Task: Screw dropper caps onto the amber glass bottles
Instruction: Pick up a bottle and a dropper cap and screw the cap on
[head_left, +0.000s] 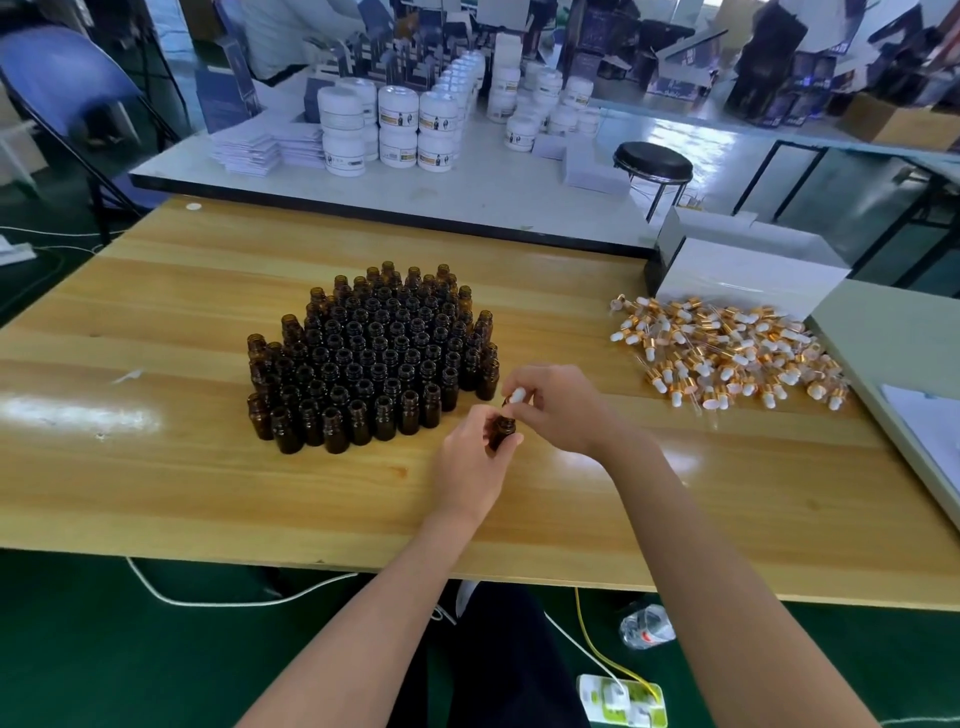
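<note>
Starting on what looks like cap 1: head view shows 0 finished bottles.
Left hand (470, 462) grips 1 amber bottle (501, 432) over the table (156, 322); right hand (556, 405) pinches a dropper cap (516, 396) just above its open neck, not seated yet. Block of open bottles (369, 358) at 10 o'clock from the hands, all uncapped. Loose cap pile (727, 353) at 2 o'clock. Nearly the whole batch left, I'd judge.
</note>
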